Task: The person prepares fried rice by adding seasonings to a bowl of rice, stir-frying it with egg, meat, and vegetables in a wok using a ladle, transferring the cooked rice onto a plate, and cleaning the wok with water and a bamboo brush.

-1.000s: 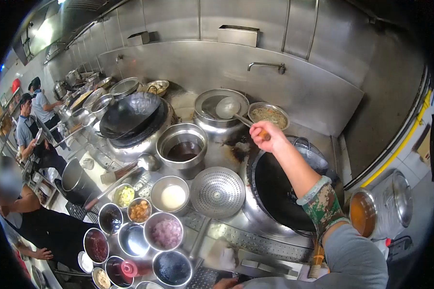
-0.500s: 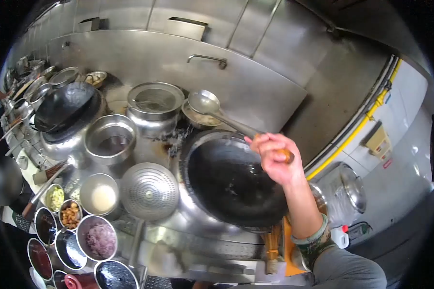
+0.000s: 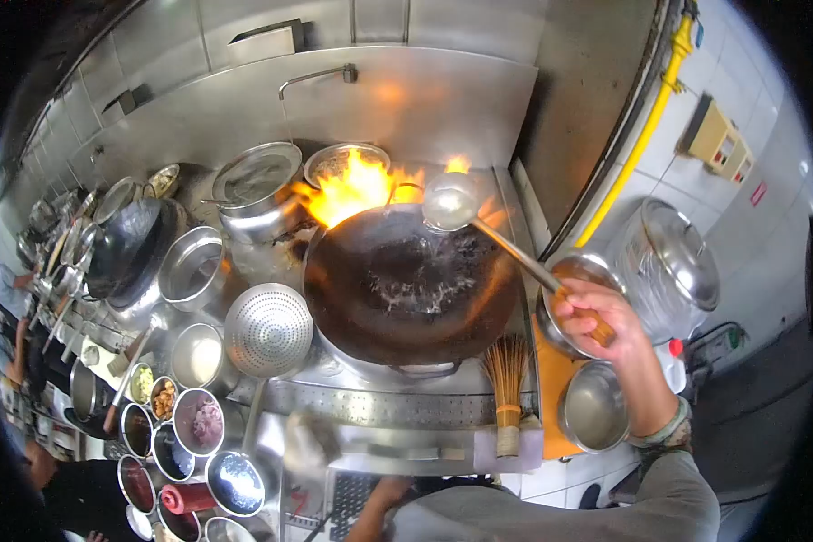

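Observation:
My right hand (image 3: pixel 596 316) is closed around the wooden handle of a long metal ladle (image 3: pixel 450 203). The ladle's bowl is over the back right rim of a large dark wok (image 3: pixel 361 307). A little frothy liquid (image 3: pixel 420 287) lies in the bottom of the wok. Orange flames (image 3: pixel 352 191) rise behind its back rim. At the bottom edge, beside my grey shirt, part of my left arm and hand (image 3: pixel 387 497) shows; its fingers cannot be made out. A blurred whitish cloth (image 3: pixel 309 440) is in front of the counter, apart from that hand.
A perforated strainer (image 3: pixel 269 330) lies left of the wok, with several ingredient bowls beyond, one of chopped onion (image 3: pixel 206 425). The bamboo brush (image 3: pixel 508 397) stands at the front right, near a metal bowl (image 3: pixel 596 406). A lidded pot (image 3: pixel 260 185) and faucet (image 3: pixel 316 79) are behind.
Flames have flared up behind the wok. My right hand and the ladle have moved right, away from the bowl at the back. Frothy liquid shows in the wok, and the view has shifted.

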Demonstrator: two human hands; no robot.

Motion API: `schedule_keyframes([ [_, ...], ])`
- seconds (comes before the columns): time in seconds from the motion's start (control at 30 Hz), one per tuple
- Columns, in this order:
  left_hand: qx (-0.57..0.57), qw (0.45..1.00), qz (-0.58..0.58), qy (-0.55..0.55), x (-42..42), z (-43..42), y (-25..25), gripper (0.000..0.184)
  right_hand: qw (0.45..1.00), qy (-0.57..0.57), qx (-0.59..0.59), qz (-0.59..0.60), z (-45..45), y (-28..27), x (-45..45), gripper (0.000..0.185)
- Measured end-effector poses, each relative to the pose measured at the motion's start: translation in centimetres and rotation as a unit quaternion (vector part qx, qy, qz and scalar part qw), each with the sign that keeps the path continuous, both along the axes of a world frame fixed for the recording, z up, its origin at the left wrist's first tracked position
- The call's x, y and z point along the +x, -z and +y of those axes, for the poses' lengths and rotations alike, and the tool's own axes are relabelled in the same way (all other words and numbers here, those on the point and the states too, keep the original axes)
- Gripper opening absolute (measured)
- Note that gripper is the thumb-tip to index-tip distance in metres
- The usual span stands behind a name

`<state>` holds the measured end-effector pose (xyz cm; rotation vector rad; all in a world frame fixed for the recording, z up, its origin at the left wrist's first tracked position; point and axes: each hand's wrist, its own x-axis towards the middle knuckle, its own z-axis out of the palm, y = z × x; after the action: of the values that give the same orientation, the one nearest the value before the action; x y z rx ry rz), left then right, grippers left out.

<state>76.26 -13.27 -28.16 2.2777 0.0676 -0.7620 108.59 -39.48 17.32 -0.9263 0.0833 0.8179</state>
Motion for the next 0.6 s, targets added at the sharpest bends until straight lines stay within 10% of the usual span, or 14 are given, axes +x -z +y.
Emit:
schedule_keyframes([
  [0.23,0.004,0.954,-0.191,-0.232,5.5,-0.3,-34.1,0.018,0.977,0.002,-0.189,-0.098,-9.4,-2.2,-6.2,0.062],
  [0.3,0.106,0.853,-0.456,-0.230,9.6,-0.2,-36.1,0.020,0.973,0.001,-0.201,-0.113,-11.4,-2.8,-8.2,0.066],
  [0.4,0.121,0.791,-0.546,-0.247,15.7,-1.1,-35.8,0.023,0.984,0.001,-0.161,-0.076,-13.4,-2.7,-10.8,0.068],
  [0.6,0.084,0.827,-0.515,-0.208,17.7,-0.2,-32.4,0.015,0.946,-0.004,-0.274,-0.173,-12.1,1.6,-13.0,0.067],
])
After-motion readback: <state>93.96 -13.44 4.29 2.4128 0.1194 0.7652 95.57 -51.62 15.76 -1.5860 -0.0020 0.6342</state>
